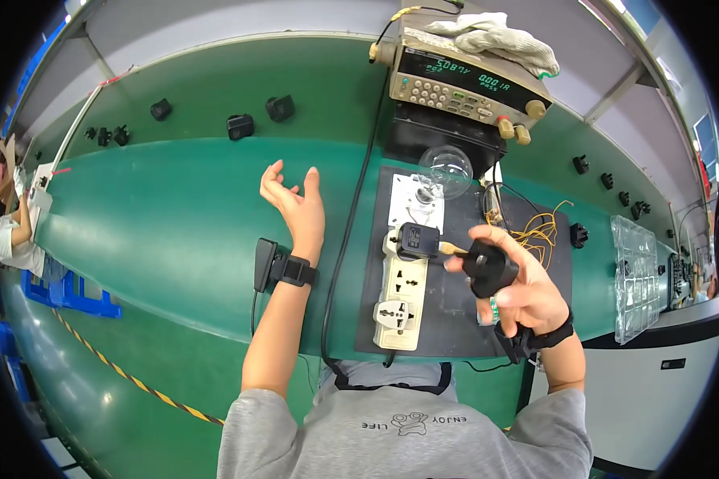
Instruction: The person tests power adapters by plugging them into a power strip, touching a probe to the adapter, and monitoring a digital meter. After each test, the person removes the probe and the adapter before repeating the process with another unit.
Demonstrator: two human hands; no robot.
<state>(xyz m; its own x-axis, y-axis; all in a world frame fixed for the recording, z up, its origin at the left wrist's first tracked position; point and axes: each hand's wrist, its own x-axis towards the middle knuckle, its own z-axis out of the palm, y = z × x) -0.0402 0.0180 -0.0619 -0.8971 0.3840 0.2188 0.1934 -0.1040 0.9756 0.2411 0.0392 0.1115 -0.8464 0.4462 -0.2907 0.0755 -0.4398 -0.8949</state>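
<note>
My right hand (537, 294) grips a black plug-in power adapter (491, 270) above the dark mat, fingers curled round it. Just left of it, another black power adapter (419, 241) sits on the far end of a cream power strip (399, 286), with a yellow-tipped connector (450, 248) at its right side. A round white plug adapter (394, 315) is at the strip's near end. Over the green worktop on the left, my left hand (297, 209) is raised with its fingers apart and nothing in it. A black strapped device is on each wrist.
A bench meter (471, 80) with a lit display stands at the back on a black box, a white glove (499, 40) on top. Beside the strip are a clear glass bulb (447, 172) and tangled yellow wires (542, 235). Several black adapters lie farther back; a clear tray (637, 279) is right.
</note>
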